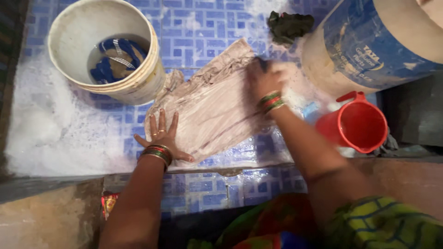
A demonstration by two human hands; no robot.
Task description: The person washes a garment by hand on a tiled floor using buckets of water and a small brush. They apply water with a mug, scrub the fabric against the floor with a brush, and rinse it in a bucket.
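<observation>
Scrubbing step in hand. Wet pale cloth point(212, 108) lay spread on blue tiled floor point(203, 27), beside white bucket point(108, 48). Left hand point(161, 136), fingers splayed flat, pinned near edge. Right hand point(265, 78) blurred, seemingly closed round dark brush; grip uncertain. Next stroke needed firm anchoring, even pressure.

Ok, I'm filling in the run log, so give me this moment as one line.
left hand: flat on wet cloth, fingers spread | right hand: blurred on cloth's far end, dark object under it | white bucket beside cloth | red jug at right
</observation>
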